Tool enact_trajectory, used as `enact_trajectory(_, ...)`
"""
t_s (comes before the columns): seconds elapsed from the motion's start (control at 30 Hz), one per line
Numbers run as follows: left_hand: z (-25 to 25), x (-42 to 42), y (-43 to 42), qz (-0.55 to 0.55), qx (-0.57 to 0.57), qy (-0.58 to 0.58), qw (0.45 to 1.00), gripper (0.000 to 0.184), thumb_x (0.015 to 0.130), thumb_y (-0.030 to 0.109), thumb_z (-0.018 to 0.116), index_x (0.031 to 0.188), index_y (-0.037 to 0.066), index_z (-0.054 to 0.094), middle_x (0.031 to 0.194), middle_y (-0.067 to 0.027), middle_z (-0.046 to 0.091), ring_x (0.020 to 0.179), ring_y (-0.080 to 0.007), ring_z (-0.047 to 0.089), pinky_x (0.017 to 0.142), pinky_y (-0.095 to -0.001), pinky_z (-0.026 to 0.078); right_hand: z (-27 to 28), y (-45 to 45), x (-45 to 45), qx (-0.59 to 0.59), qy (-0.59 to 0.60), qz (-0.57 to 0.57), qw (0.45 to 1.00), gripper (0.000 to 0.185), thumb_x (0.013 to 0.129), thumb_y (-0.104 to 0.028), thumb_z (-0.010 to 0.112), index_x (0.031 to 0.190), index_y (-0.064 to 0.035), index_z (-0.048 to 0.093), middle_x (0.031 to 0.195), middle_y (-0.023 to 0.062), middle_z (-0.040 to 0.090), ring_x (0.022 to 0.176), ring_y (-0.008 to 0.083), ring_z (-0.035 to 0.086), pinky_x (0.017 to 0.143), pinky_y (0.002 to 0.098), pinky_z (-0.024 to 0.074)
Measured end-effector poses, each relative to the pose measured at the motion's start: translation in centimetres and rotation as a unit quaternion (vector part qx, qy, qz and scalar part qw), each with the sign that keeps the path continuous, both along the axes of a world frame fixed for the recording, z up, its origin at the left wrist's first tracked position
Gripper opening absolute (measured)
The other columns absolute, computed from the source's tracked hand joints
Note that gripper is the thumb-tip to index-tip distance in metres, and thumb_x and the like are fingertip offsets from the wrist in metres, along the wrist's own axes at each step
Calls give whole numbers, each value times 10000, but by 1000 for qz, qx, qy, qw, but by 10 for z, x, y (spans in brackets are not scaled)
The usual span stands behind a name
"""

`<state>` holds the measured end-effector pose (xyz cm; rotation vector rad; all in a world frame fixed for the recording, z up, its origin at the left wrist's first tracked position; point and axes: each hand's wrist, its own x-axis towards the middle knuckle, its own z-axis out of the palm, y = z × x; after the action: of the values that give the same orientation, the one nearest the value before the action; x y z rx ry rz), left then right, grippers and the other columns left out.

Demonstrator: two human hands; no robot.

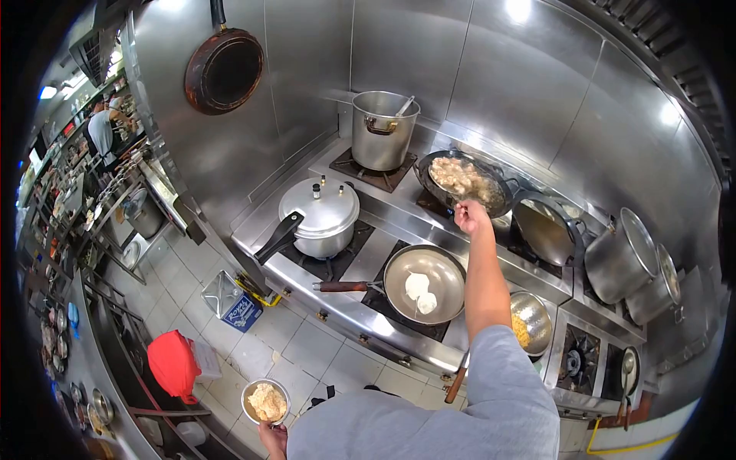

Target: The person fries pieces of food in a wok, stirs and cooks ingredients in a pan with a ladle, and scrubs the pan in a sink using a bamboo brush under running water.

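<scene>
Chunky food (462, 176) lay in a dark pan (502, 201), above and right of centre, just past the right hand (471, 216). Its fingers looked curled; I couldn't tell if they held anything. Bottom left, the left hand (274, 438) gripped a bowl (247, 399).

Grey top (429, 429), light with a slight bluish tone, plain matte fabric, one colour across torso and shoulder. Right sleeve (506, 372) same grey, short, loose cut, soft creases, hem around elbow level. Right forearm (484, 280) bare from hem to wrist, slim at the wrist, wider toward the elbow. Right hand (471, 216) ungloved, bare fingers. Left hand (274, 438) ungloved too, small in view, lower part cut by shirt and frame edge.
</scene>
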<state>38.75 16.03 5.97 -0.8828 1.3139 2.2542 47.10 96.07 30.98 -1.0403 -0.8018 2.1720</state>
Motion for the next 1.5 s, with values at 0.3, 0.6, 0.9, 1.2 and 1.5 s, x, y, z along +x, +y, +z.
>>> enact_trajectory(0.3, 3, 2, 3, -12, -11, -9, 1000, 220, 780, 128, 543, 991, 140, 484, 867, -15, 551, 635, -143, 504, 497, -273, 433, -35, -7, -7, 135, -112, 8, 984, 64, 855, -17, 506, 837, -78, 507, 628, 8, 470, 466, 104, 431, 405, 252, 362)
enact_trajectory(0.6, 1, -1, 8, -11, -12, 3, 1000, 176, 802, 141, 536, 965, 140, 471, 867, -14, 542, 645, -141, 505, 504, -277, 438, -27, -27, 40, 176, -153, 56, 971, 142, 870, -29, 493, 994, -97, 480, 688, 16, 499, 496, 104, 442, 413, 273, 377)
enact_trajectory(0.9, 4, -10, 19, -36, -19, 1, 999, 174, 800, 136, 541, 961, 137, 474, 825, -11, 547, 610, -136, 505, 501, -273, 441, 8, -39, 77, 147, -242, 41, 958, 126, 858, -79, 475, 732, -80, 477, 576, -15, 427, 436, 83, 363, 367, 237, 293)
enact_trajectory(1.2, -3, -10, 14, -43, -11, 0, 999, 188, 788, 130, 533, 970, 131, 483, 824, -10, 559, 612, -139, 516, 496, -271, 444, 1, -22, 53, 135, -244, 46, 959, 193, 874, -90, 486, 683, -65, 492, 533, -9, 447, 397, 96, 379, 367, 243, 309)
enact_trajectory(1.5, 2, -2, -1, 11, -14, -13, 1000, 192, 784, 115, 528, 969, 143, 483, 845, -8, 561, 627, -142, 516, 501, -277, 434, -6, -34, 48, 140, -168, 102, 970, 111, 884, -50, 482, 962, -123, 511, 685, -10, 501, 468, 60, 386, 400, 225, 327)
